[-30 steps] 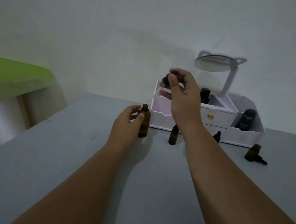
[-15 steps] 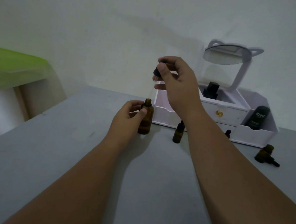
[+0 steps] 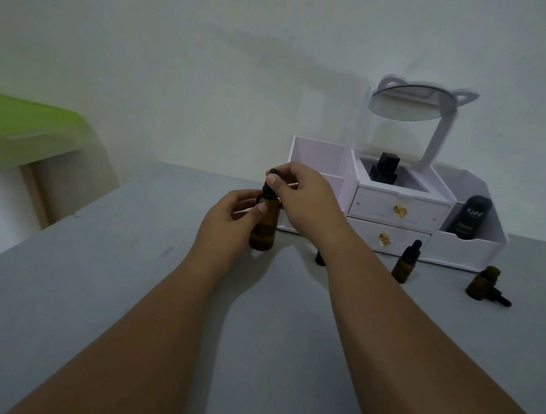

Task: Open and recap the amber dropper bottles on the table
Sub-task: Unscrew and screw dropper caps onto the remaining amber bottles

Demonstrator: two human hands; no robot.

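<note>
– Containers first: what holds what?
– White organiser (image 3: 393, 211) at the back of the grey worktop (image 3: 115, 309). Its middle well holds a square black bottle (image 3: 384, 169). The right bin holds a black tube (image 3: 469, 215) lettered "Kahf". Both drawers, with gold knobs, are closed, and a round mirror (image 3: 409, 103) tilts above.
– And the amber ones?
– Big bottle (image 3: 263, 232) stands on the worktop before the organiser's left end. The left hand (image 3: 229, 223) wraps its body. The right hand (image 3: 304, 202) pinches the black cap (image 3: 270, 189), which sits on its neck. A small bottle (image 3: 405, 263), capped and upright, stands just in front of the drawers. Another, the hidden bottle (image 3: 319, 257), is mostly behind the right forearm. Far right, an open bottle (image 3: 481, 283) stands with a bare neck, and its dropper (image 3: 499, 299) lies at its base.
– Surfaces and shapes?
– The amber bottles are glossy brown cylinders with narrow necks. Their caps are matt black and tapering. The organiser is smooth and angular, and the worktop is flat and matt.
</note>
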